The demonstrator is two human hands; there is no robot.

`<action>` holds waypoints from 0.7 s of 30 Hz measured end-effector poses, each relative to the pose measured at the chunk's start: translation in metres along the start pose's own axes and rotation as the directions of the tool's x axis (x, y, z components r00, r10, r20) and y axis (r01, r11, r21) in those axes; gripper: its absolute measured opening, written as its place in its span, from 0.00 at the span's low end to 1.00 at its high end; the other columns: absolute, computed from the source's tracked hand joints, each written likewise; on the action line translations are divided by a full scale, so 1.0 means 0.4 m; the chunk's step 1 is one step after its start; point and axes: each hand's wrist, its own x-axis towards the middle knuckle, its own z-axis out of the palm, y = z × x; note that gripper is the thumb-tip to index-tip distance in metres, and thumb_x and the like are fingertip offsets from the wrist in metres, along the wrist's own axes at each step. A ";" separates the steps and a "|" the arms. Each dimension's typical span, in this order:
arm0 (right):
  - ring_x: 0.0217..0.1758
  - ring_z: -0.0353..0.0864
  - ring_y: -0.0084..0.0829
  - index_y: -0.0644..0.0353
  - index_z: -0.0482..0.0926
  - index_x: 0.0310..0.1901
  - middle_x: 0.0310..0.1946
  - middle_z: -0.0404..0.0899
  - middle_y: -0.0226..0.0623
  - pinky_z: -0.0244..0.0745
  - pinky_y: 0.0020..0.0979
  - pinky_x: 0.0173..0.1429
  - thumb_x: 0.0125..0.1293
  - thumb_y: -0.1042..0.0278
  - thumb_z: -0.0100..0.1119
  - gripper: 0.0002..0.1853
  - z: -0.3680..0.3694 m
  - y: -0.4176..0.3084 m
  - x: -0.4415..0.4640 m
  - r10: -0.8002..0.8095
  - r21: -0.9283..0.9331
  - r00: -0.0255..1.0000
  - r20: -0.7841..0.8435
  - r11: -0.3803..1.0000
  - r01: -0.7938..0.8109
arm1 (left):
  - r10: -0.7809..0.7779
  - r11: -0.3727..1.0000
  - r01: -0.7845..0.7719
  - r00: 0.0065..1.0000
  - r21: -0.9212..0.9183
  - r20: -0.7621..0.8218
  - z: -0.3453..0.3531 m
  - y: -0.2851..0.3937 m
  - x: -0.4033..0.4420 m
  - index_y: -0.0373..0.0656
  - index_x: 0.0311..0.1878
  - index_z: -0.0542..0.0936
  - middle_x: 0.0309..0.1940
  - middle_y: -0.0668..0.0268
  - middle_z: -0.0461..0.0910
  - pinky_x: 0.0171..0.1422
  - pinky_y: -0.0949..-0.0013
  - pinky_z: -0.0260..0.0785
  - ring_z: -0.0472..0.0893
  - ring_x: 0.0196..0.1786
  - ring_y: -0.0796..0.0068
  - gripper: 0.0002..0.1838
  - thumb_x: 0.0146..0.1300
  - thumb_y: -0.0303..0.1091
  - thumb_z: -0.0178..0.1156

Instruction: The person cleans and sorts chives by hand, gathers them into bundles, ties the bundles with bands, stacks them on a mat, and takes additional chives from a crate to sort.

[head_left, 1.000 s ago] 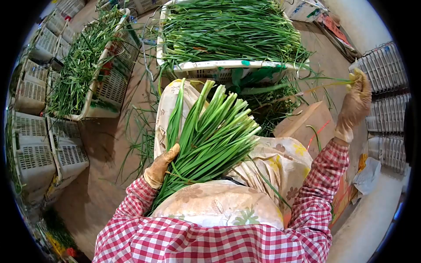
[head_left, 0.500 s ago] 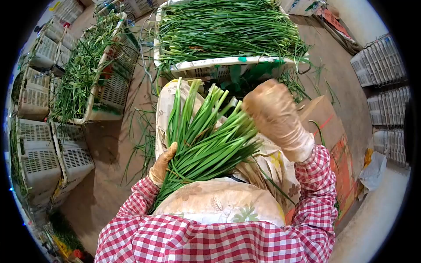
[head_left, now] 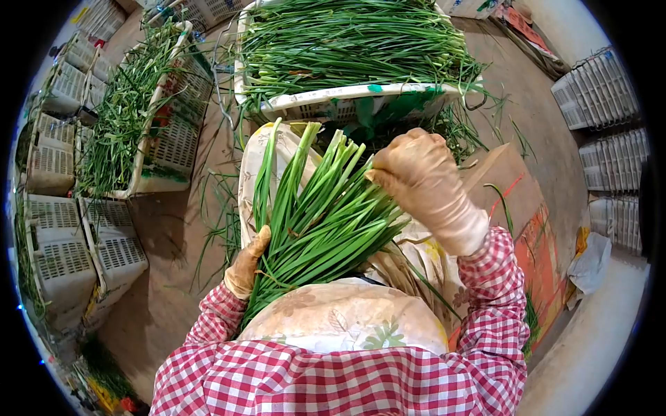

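Observation:
A loose bunch of garlic chives (head_left: 322, 225) lies across my lap, its pale cut ends fanned away from me and its green leaves toward my body. My gloved left hand (head_left: 248, 265) is wrapped round the bunch's left side, thumb on top and the other fingers hidden beneath the leaves. At the upper right of the bunch, my gloved right hand (head_left: 429, 182) is closed, with thumb and forefinger pinched beside the pale stem ends. Whatever is between those fingers is too small to make out. A floral, stained apron (head_left: 340, 315) covers my lap under the chives.
Straight ahead stands a white crate (head_left: 333, 96) heaped with garlic chives. Another crate (head_left: 147, 132), full of tangled leaf scraps, is at left beside stacked crates (head_left: 62, 253). Flattened cardboard (head_left: 510, 182) lies on the right, near more crates (head_left: 598, 91) and a plastic bag (head_left: 592, 262).
My right hand, blurred before, is now sharper and slightly left and lower, with its fingertips by the stem ends. My left hand keeps its hold, and the view has shifted slightly.

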 end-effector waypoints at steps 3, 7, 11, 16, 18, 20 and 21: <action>0.36 0.75 0.39 0.56 0.80 0.31 0.29 0.77 0.36 0.68 0.38 0.43 0.53 0.72 0.64 0.04 0.023 -0.004 -0.004 -0.145 -0.261 0.989 0.031 0.954 0.148 | 0.001 0.999 0.000 1.000 -0.039 0.014 -0.006 -0.007 -0.002 0.38 0.61 0.71 0.52 0.59 0.77 0.55 0.70 0.76 0.79 0.51 0.71 0.31 0.69 0.57 0.46; 0.23 0.68 0.33 0.57 0.73 0.29 0.20 0.69 0.35 0.64 0.34 0.28 0.63 0.70 0.56 0.06 -0.030 0.125 -0.031 -0.166 -0.323 0.771 -0.615 0.945 -0.054 | -0.005 0.998 0.006 1.000 -0.066 0.013 -0.007 -0.003 -0.002 0.38 0.59 0.72 0.51 0.60 0.78 0.53 0.70 0.76 0.80 0.49 0.72 0.31 0.69 0.57 0.47; 0.40 0.76 0.31 0.58 0.77 0.44 0.37 0.76 0.38 0.70 0.31 0.43 0.66 0.63 0.58 0.10 -0.039 0.252 -0.094 0.336 -0.144 0.673 -0.659 0.822 -0.551 | 0.005 0.995 -0.003 1.000 -0.096 0.024 -0.015 -0.008 0.002 0.39 0.59 0.73 0.50 0.61 0.78 0.52 0.71 0.76 0.80 0.48 0.72 0.30 0.68 0.57 0.48; 0.47 0.79 0.39 0.53 0.80 0.51 0.43 0.82 0.38 0.71 0.38 0.52 0.55 0.64 0.66 0.19 0.029 0.067 -0.066 0.026 0.249 0.989 -0.147 0.968 0.012 | 0.000 0.999 0.002 0.999 -0.050 0.040 -0.021 -0.011 0.012 0.40 0.60 0.72 0.51 0.61 0.78 0.52 0.71 0.77 0.80 0.49 0.72 0.31 0.68 0.57 0.47; 0.37 0.77 0.37 0.53 0.80 0.39 0.32 0.80 0.32 0.68 0.38 0.44 0.53 0.68 0.62 0.10 0.075 0.025 -0.063 -0.122 -0.134 0.966 -0.229 0.987 0.092 | -0.009 0.998 0.011 1.000 -0.069 0.025 -0.020 -0.017 0.005 0.39 0.60 0.72 0.51 0.60 0.78 0.51 0.71 0.77 0.80 0.48 0.72 0.31 0.68 0.58 0.47; 0.37 0.77 0.37 0.53 0.79 0.37 0.31 0.79 0.31 0.68 0.39 0.44 0.52 0.69 0.61 0.09 0.066 0.022 -0.056 -0.120 -0.091 0.978 -0.171 0.990 0.105 | -0.025 0.995 0.025 1.000 -0.094 0.000 -0.020 -0.013 -0.002 0.39 0.60 0.71 0.51 0.60 0.78 0.50 0.73 0.78 0.81 0.48 0.72 0.31 0.68 0.58 0.47; 0.37 0.77 0.37 0.53 0.79 0.37 0.31 0.79 0.31 0.68 0.39 0.44 0.52 0.69 0.61 0.09 0.065 0.025 -0.057 -0.122 -0.090 0.977 -0.173 0.990 0.108 | -0.025 0.993 0.023 1.000 -0.117 -0.012 -0.013 -0.012 -0.004 0.39 0.60 0.71 0.51 0.60 0.78 0.49 0.73 0.78 0.81 0.47 0.72 0.31 0.69 0.58 0.46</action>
